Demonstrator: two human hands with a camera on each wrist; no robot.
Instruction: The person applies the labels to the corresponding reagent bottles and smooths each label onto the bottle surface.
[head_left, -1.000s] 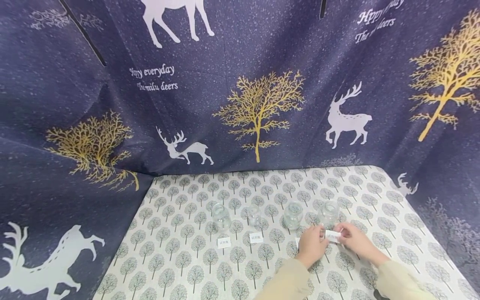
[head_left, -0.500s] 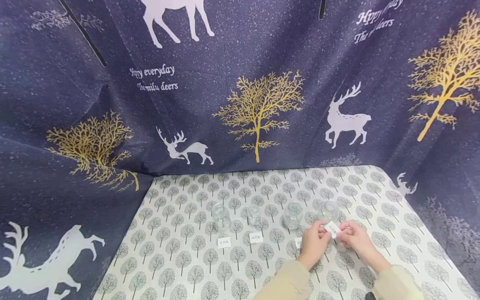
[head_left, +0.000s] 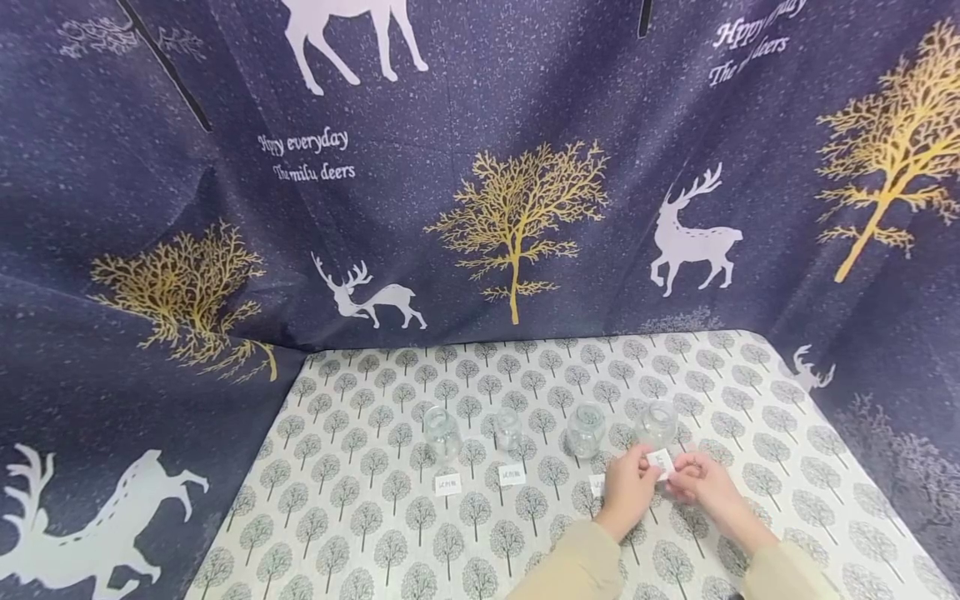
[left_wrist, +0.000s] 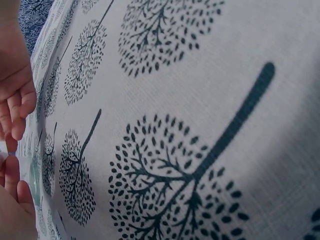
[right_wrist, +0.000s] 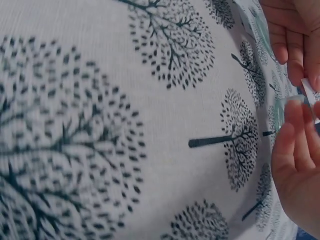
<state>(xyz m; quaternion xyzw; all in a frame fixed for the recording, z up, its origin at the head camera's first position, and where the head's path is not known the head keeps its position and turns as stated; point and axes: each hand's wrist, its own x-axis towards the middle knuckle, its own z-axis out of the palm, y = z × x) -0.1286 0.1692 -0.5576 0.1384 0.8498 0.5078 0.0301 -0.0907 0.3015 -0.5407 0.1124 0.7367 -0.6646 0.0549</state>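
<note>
In the head view, a small white paper label [head_left: 662, 463] with dark print is held at a tilt between both hands, just in front of the rightmost glass jar [head_left: 657, 423]. My left hand [head_left: 628, 492] pinches its left side. On the right side, my right hand [head_left: 705, 486] pinches it with thumb and fingers. Part of the label's white edge [right_wrist: 311, 100] shows between the hands in the right wrist view. Another printed label [head_left: 597, 485] lies on the table, partly covered by the left hand.
Three more clear glass jars stand in the row to the left: one [head_left: 586, 432] nearest, a smaller one [head_left: 507, 429], then another [head_left: 442, 433]. Two white labels [head_left: 512, 475] [head_left: 447, 485] lie before the left ones. A tree-print cloth [head_left: 360, 517] covers the table; a dark blue curtain hangs behind.
The label between the hands has turned from nearly level to a steep tilt. The right hand's fingers have shifted on it. Jars and table labels have stayed put.
</note>
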